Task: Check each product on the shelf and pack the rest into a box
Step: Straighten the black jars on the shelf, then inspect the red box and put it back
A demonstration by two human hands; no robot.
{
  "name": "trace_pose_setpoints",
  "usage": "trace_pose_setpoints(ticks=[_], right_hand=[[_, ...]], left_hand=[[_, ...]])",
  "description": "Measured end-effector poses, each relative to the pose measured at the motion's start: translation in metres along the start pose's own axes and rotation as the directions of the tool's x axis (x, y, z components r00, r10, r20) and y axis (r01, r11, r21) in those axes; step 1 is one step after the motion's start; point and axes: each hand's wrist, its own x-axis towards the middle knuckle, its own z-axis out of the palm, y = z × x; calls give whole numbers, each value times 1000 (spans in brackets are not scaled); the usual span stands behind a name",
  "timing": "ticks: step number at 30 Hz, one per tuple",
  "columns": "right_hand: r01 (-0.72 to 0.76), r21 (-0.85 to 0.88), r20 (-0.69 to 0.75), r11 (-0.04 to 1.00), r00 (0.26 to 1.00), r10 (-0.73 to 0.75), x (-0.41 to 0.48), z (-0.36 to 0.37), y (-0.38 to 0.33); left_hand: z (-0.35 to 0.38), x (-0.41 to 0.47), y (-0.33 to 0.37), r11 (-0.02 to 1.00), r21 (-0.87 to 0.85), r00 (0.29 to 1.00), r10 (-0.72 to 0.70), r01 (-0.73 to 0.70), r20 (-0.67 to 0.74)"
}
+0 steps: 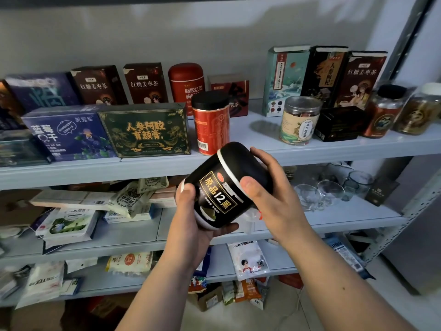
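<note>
Both bare forearms rise from six o'clock and meet round a black jar (222,185) at mid-frame. The left hand (191,225) cups the jar's base from seven o'clock, with its thumb pressed on the label's left edge and its fingertips curled under the bottom. The right hand (274,194) grips the lid end from three o'clock, thumb on the white band below the lid. The jar is tilted, lid toward one o'clock and gold-framed label toward the camera, held in the air just in front of the shelf (334,149).

The right hand's other fingers wrap behind the jar and are hidden. A small white-and-red shape under that palm, at five o'clock from the jar, is too blurred to name. Boxes at nine o'clock are cut by the frame edge.

On the pale grey metal shelf's top board, a red canister (210,123) with a black lid stands at twelve o'clock from the jar, a green box (145,131) at ten and a clear jar (299,120) at two. One board down, packets (69,223) lie at eight o'clock and glass cups (322,189) at three. A plain grey wall stands behind.
</note>
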Motion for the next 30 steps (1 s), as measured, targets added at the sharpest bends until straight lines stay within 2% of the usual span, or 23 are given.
trace_pose_setpoints(ticks=[2, 4, 9, 12, 15, 17, 20, 23, 26, 28, 30], right_hand=[[-51, 16, -25, 999, 998, 51, 4, -1, 1], [-39, -9, -55, 999, 998, 38, 8, -4, -1], [66, -324, -101, 944, 989, -104, 43, -31, -13], [83, -515, -103, 853, 982, -158, 74, -46, -16], [55, -658, -83, 751, 986, -145, 103, -57, -19], [45, -729, -51, 683, 991, -120, 117, -58, -20], [36, -797, -7, 603, 998, -69, 134, -56, -19], [79, -864, 45, 497, 996, -79, 147, -57, -20], [147, -904, 121, 401, 989, -89, 152, -58, -22], [181, -911, 153, 371, 983, -104, 153, -57, -22], [212, -914, 173, 346, 975, -140, 155, -59, -19]], left_hand=[[7, 6, -4, 997, -58, 999, 43, -43, 1], [15, 10, -5, 992, -105, 997, 75, -71, 31], [40, 24, 0, 993, -102, 999, 53, -52, 6], [47, 33, -1, 1000, -19, 1000, 10, -10, 18], [48, 40, -1, 977, 206, 997, 70, -63, -28], [46, 45, 2, 864, 478, 982, 190, -161, -13], [48, 48, 18, 561, 778, 932, 354, -283, 84], [53, 53, 38, 315, 865, 857, 467, -391, 218], [55, 61, 53, 117, 882, 781, 529, -456, 333], [57, 66, 65, -42, 859, 690, 577, -510, 438], [63, 72, 79, -189, 842, 632, 583, -506, 511]])
